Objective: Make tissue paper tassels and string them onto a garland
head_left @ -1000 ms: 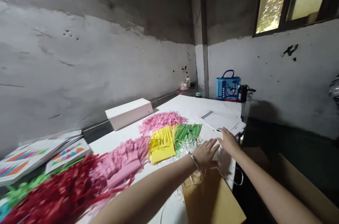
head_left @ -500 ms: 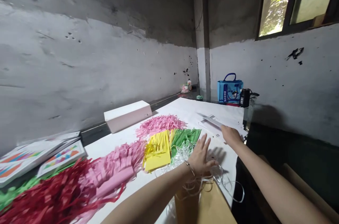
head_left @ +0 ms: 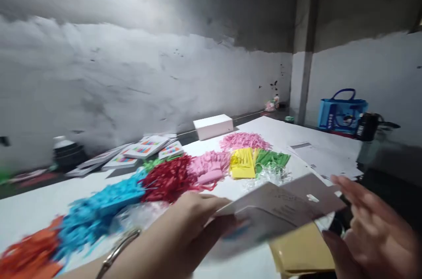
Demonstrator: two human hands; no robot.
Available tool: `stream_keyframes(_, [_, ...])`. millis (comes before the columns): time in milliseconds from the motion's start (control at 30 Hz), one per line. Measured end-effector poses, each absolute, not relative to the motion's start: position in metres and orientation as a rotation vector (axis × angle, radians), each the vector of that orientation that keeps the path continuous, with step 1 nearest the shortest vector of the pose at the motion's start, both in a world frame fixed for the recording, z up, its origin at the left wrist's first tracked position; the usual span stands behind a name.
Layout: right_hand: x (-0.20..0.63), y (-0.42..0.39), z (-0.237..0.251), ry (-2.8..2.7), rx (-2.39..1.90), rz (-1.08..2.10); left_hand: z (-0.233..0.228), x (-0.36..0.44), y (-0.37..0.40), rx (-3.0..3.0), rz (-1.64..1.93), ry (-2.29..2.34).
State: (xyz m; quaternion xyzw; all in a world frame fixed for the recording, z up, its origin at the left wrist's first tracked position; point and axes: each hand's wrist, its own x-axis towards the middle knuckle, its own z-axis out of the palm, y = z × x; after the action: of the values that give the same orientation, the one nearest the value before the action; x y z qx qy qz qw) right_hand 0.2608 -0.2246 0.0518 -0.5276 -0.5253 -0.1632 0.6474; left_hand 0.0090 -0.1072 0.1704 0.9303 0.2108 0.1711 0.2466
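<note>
Left hand (head_left: 194, 222) grip closed on a grey printed sheet (head_left: 280, 208), text blurred unreadable; right hand (head_left: 372, 226) open beside it, over the desk (head_left: 39, 208).

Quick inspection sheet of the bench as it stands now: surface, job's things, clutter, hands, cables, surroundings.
Surface: white-covered table.
Job's things: grey paper sheet, blurred, held above the brown envelope.
Clutter: shredded paper piles in orange, blue, red, pink, yellow, green; white box; colour-printed cards; loose sheets.
Hands: left hand grips the sheet; right hand open beside it.
Cables: nothing seen.
Surroundings: stained walls; blue bag.
</note>
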Motion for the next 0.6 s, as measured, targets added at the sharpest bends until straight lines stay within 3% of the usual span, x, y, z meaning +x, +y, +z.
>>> stream_keyframes(167, [0.212,-0.214,0.043,-1.247,-1.159,0.114,0.146,-0.068,-0.146,1.831,0.538,0.691])
stream_keyframes(300, [0.171,-0.204,0.03,-1.46,-1.113,0.198,0.096,-0.094,-0.155,1.457,0.536,0.604])
stream_keyframes(500, [0.136,-0.195,0.017,-1.692,-1.028,-0.419,0.042,-0.109,-0.155,1.242,0.725,0.697])
stream_keyframes(600, [0.131,-0.186,0.019,-1.86,-0.892,-0.504,0.031,-0.112,-0.153,1.137,0.733,0.691])
